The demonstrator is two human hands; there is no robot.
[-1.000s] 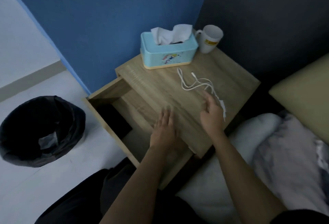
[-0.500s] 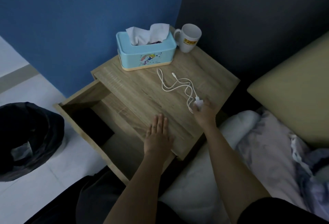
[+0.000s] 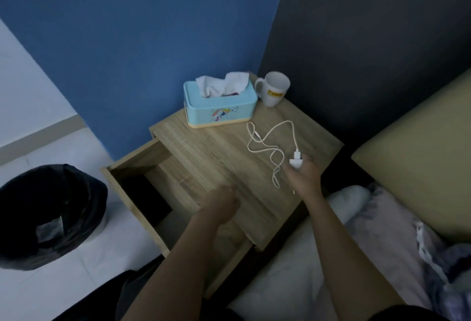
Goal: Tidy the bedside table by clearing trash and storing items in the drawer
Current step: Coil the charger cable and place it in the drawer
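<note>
Dim blue and dark walls meet behind a wooden bedside table [image 3: 204, 147], with pale bedding [image 3: 356, 218] at its right and a bin on the floor at its left. Nearest us, the left hand [image 3: 220, 204] lies knuckles-up at the front edge of the tabletop, fingers curled under; we cannot tell whether it grips anything, and we judge that it braces the body or waits by the drawer. Beside it the drawer [image 3: 142, 183] stands pulled out toward the floor side; its visible interior is dark and we make out nothing inside, so storing appears not yet begun.

Slightly farther, the right hand [image 3: 304, 176] pinches a white charger plug [image 3: 296, 161] between its fingertips, lifted just off the wood, presumably because the block is the firmest part to carry. From the plug a white cable [image 3: 262, 145] trails in loose loops across the tabletop, so we expect it to drag and snag unless gathered.

Left of the table, the black-lined bin [image 3: 51, 208] holds a pale scrap at its bottom. Farthest, against the wall, a light-blue tissue box [image 3: 220, 109] stands with tissues bunched from its slot, and just beside it a white mug [image 3: 274, 88] stands upright, its contents hidden from us.
</note>
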